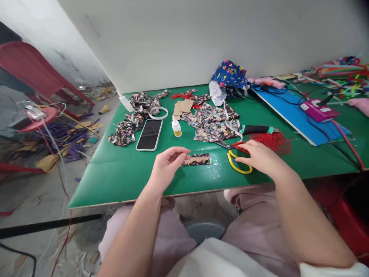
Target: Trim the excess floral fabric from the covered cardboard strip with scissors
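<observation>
Perhaps red-and-yellow-handled scissors dragged by my right hand could snag floral fabric beyond; its grip, like my left hand's, I can't tell.

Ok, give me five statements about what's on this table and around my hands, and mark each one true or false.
1. The right hand is at the red handle of the scissors. True.
2. The smartphone lies to the left of the small white bottle with the yellow label. True.
3. The left hand is gripping that bottle. False: it is by the left end of the patterned strip.
4. The red strands lie next to the green-and-black-handled tool. True.
5. The smartphone rests on the blue board. False: it lies on the green tabletop.
</observation>
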`<state>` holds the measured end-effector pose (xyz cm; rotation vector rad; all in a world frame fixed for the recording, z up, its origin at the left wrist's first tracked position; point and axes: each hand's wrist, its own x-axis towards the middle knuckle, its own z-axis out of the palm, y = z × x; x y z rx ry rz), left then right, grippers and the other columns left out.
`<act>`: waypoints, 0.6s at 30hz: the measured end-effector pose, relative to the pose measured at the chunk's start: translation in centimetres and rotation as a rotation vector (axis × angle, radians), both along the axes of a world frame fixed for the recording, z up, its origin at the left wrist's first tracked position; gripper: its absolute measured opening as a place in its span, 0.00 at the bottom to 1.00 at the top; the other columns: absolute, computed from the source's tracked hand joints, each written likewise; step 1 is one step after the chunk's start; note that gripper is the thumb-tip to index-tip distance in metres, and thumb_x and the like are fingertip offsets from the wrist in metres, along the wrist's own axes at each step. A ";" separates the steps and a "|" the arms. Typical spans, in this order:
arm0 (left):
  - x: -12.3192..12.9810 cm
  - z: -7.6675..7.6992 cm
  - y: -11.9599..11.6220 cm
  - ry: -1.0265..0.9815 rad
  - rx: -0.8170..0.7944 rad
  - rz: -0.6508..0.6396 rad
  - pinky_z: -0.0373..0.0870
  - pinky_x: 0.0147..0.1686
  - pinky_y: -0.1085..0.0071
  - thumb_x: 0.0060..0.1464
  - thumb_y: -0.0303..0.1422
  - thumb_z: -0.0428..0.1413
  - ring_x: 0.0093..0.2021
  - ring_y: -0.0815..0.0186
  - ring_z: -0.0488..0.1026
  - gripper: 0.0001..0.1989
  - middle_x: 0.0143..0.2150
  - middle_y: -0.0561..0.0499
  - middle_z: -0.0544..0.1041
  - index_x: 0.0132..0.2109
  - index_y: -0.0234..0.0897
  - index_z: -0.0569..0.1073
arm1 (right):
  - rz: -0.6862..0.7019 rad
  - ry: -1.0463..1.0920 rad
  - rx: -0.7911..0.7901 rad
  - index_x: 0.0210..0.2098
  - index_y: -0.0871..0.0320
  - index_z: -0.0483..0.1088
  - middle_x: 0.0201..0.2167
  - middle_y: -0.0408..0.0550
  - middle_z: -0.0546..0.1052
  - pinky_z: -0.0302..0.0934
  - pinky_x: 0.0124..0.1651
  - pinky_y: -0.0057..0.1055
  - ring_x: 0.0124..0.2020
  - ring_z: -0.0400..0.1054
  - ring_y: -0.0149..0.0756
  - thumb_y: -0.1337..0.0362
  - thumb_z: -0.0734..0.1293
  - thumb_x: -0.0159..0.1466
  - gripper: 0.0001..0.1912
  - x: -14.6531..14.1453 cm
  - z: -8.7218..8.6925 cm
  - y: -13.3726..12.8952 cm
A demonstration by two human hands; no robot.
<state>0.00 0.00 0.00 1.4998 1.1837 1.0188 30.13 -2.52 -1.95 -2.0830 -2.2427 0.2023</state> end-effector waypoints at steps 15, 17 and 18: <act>5.3 -0.6 -1.8 0.267 0.291 -0.068 0.69 0.31 0.74 0.50 0.31 0.57 0.28 0.69 0.73 0.05 0.26 0.53 0.78 0.28 0.39 0.77 | 0.237 0.916 0.349 0.42 0.52 0.74 0.36 0.46 0.76 0.65 0.42 0.30 0.37 0.70 0.32 0.57 0.69 0.56 0.15 -9.1 2.3 -2.3; 5.4 -0.8 -2.0 0.337 0.414 -0.056 0.68 0.30 0.74 0.50 0.30 0.57 0.27 0.69 0.72 0.06 0.25 0.52 0.78 0.27 0.38 0.77 | 0.168 0.971 0.363 0.35 0.52 0.76 0.32 0.45 0.76 0.65 0.38 0.29 0.33 0.70 0.31 0.58 0.69 0.56 0.09 -9.6 2.1 -2.3; 5.4 -0.9 -2.1 0.350 0.458 -0.057 0.68 0.30 0.74 0.50 0.30 0.57 0.27 0.69 0.72 0.06 0.25 0.52 0.78 0.27 0.38 0.77 | 0.127 0.999 0.346 0.32 0.53 0.77 0.30 0.45 0.76 0.64 0.36 0.29 0.32 0.70 0.31 0.58 0.69 0.56 0.07 -9.7 2.1 -2.3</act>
